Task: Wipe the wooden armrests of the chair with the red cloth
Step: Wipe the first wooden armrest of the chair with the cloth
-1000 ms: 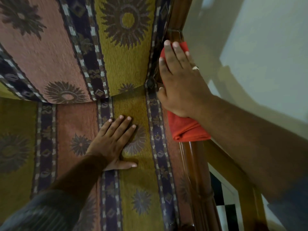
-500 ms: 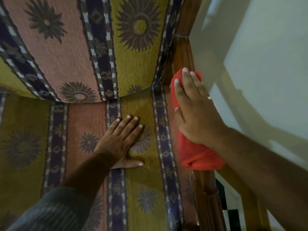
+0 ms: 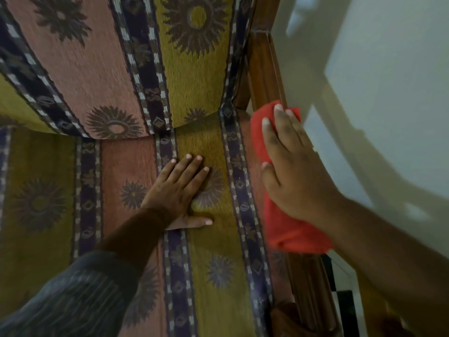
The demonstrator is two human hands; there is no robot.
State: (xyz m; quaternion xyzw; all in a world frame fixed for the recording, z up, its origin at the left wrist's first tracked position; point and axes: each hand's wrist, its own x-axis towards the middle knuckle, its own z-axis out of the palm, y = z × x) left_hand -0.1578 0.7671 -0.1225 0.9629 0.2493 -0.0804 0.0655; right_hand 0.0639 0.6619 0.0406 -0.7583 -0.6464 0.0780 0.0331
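Note:
The red cloth [image 3: 274, 215] lies folded along the chair's right wooden armrest [image 3: 263, 71]. My right hand [image 3: 291, 171] presses flat on top of the cloth, fingers pointing toward the chair back. More of the brown armrest shows below the cloth, near the bottom edge. My left hand [image 3: 181, 190] rests palm down, fingers spread, on the patterned seat cushion [image 3: 213, 276], holding nothing. The left armrest is out of view.
The striped backrest cushion [image 3: 102, 57] with sun motifs fills the top left. A pale wall [image 3: 388, 81] stands close beside the right armrest. A bit of black-and-white tiled floor [image 3: 345, 305] shows at the lower right.
My right hand has slid the red cloth along the armrest toward me, away from the chair back. My left hand has stayed on the seat.

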